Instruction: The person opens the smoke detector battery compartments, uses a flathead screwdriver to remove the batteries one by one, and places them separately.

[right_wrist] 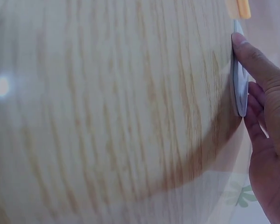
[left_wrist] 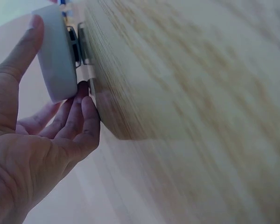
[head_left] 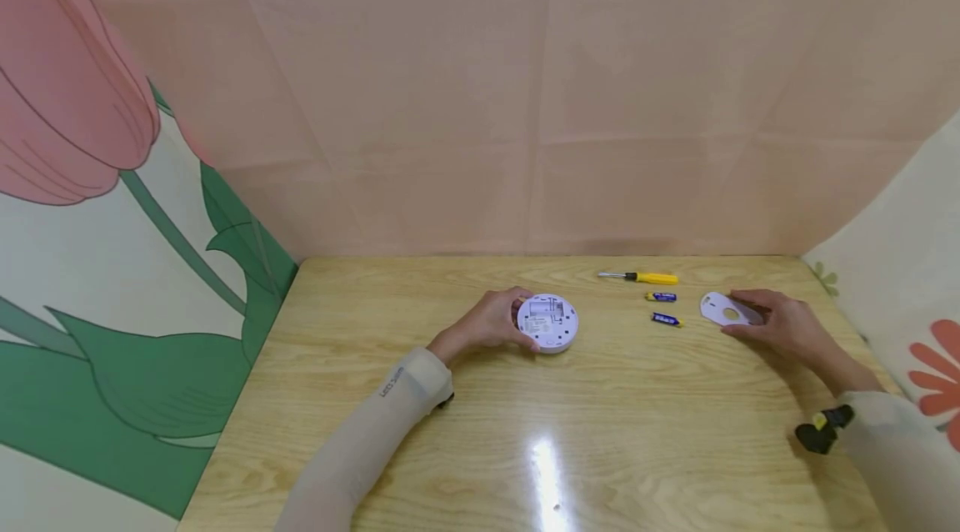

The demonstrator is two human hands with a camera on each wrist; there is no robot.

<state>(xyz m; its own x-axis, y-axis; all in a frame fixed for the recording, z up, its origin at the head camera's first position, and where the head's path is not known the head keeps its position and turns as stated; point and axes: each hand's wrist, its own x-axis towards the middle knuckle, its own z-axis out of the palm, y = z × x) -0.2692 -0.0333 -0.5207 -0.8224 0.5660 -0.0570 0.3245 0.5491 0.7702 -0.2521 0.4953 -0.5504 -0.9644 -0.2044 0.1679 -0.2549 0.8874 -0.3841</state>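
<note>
My left hand [head_left: 495,320] grips a round white battery-powered device [head_left: 557,333] by its rim, with the thumb on the near side and the fingers at the far side. Its back faces up, showing an uncovered battery compartment and a label. In the left wrist view, the side of the device [left_wrist: 58,60] stands between thumb and fingers, close to the table. Over at the right, my right hand [head_left: 789,327] pinches a thin white mounting plate [head_left: 713,306] with a round hole. The right wrist view shows this plate [right_wrist: 240,95] edge-on at the tabletop.
Two blue-and-yellow batteries [head_left: 661,297] lie between the hands, one nearer me than the other. Behind them is a yellow-handled screwdriver [head_left: 656,278]. The wooden table [head_left: 480,449] meets a pink cloth backdrop [head_left: 420,140], with patterned cloths at both sides.
</note>
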